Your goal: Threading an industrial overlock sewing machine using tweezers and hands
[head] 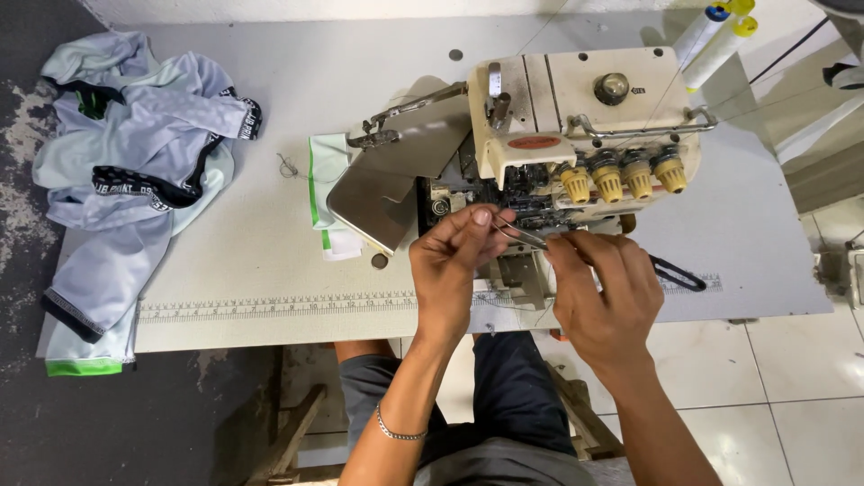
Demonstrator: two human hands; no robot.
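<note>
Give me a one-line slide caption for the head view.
Both hands, left hand and right hand, hold tweezers at an overlock sewing machine.

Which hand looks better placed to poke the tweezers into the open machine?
Probably the right hand: it grips the tweezers, whose tips point toward the sewing machine. The left hand only pinches near those tips.

White table (270,261), tiled floor (792,396).

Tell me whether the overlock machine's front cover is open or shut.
Open: the grey cover is swung out left, exposing the inner mechanism.
</note>
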